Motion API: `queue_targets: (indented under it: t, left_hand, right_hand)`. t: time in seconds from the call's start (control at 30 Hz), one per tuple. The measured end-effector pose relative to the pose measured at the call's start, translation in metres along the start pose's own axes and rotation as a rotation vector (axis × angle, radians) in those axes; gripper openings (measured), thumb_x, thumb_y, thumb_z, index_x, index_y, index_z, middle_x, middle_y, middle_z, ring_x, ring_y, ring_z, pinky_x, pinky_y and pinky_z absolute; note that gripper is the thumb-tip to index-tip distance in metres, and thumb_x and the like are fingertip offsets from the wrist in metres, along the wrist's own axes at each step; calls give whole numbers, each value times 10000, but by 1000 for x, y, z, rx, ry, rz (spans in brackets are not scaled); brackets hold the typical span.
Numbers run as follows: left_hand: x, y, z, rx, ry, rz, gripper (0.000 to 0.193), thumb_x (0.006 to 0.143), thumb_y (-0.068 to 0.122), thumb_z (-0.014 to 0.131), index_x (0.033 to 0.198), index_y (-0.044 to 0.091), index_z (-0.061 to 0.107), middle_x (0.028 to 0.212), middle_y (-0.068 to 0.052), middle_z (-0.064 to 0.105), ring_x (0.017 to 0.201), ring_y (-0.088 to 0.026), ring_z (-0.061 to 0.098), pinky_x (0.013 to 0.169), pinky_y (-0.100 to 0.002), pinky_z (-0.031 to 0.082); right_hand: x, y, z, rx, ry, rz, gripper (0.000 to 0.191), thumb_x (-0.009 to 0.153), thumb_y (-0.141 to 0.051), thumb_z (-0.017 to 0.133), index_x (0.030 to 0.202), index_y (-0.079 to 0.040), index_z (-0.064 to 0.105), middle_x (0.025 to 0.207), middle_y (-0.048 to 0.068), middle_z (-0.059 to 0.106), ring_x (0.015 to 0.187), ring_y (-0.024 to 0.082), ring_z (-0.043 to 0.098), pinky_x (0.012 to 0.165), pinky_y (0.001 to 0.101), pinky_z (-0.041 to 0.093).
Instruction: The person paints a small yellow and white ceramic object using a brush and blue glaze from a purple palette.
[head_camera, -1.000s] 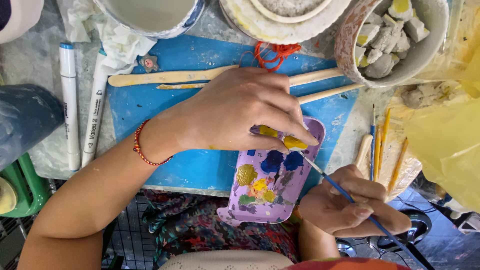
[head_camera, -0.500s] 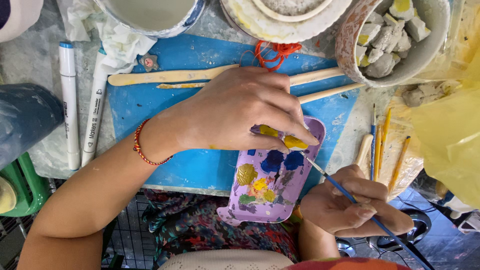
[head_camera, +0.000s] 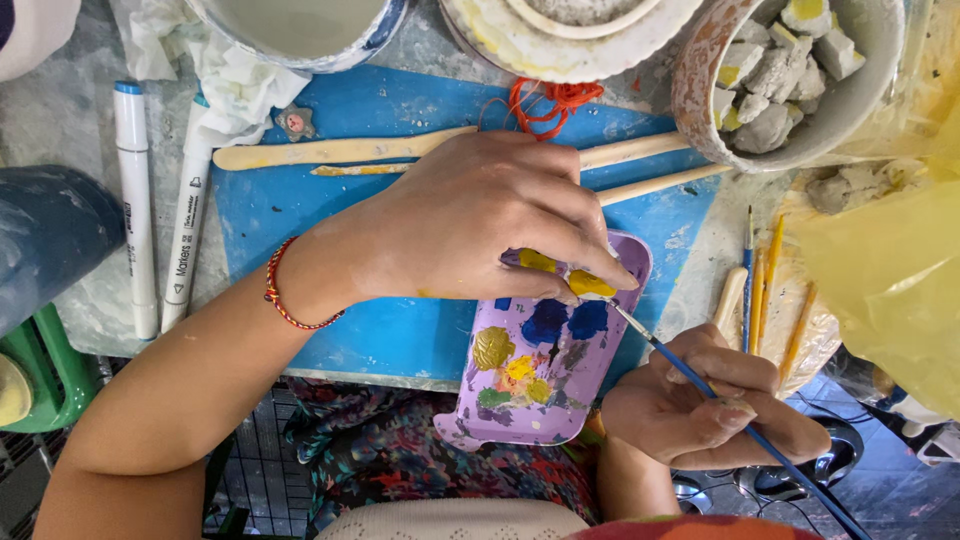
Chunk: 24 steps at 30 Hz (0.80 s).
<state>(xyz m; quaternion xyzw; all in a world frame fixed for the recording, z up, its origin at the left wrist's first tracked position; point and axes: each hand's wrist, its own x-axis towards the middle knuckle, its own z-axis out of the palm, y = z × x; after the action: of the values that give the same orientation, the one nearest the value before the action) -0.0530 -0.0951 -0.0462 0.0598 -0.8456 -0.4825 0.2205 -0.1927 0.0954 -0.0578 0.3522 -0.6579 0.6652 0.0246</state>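
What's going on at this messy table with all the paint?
A person is painting a small yellow piece. The left hand pinches it over a purple palette dotted with blue, yellow and green paint. The right hand holds a thin blue-handled brush with its tip at the piece. Wooden modelling sticks lie on the blue mat behind.
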Motion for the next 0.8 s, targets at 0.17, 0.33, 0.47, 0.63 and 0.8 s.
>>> queue_targets:
  t: [0.17, 0.33, 0.47, 0.63, 0.8]
  left_hand:
    - [1, 0, 0, -4, -6, -3, 431, 824, 234, 847, 1233, 338, 761, 1091, 115, 718, 1024, -148, 630, 912, -331, 530]
    - [0, 0, 0, 3, -4, -9, 434, 817, 223, 850, 1226, 338, 764, 1093, 114, 718, 1029, -149, 632, 914, -329, 531]
    - [0, 0, 0, 4, -7, -8, 444, 809, 218, 851, 1228, 336, 762, 1098, 113, 717, 1034, -152, 632, 922, -332, 529]
    - [0, 0, 0, 1, -6, -2, 449, 813, 219, 851, 1236, 334, 758, 1108, 115, 716, 1040, -153, 633, 940, -337, 527]
    - [-1, 0, 1, -10, -4, -10, 450, 806, 235, 854, 1234, 336, 759, 1097, 115, 717, 1038, -150, 638, 912, -334, 532]
  right_hand:
    - [2, -1, 3, -40, -10, -9, 296, 1145, -312, 413, 1057, -63, 280, 702, 114, 362, 427, 148, 345, 384, 238, 245]
    - [2, -3, 1, -40, -25, 13, 294, 1158, -311, 409, 1068, -64, 278, 720, 123, 376, 441, 159, 359, 397, 241, 259]
    - [-2, 0, -4, 0, -22, 20, 289, 1165, -308, 433, 1089, -75, 280, 739, 132, 391, 457, 166, 357, 416, 247, 268]
    - [-5, 8, -13, 69, -22, 62, 256, 1154, -281, 465, 1103, -107, 284, 798, 134, 435, 494, 148, 320, 453, 254, 291]
    - [-8, 11, -20, 77, 50, 87, 256, 1188, -257, 443, 1052, -92, 302, 777, 86, 392, 497, 100, 249, 464, 213, 234]
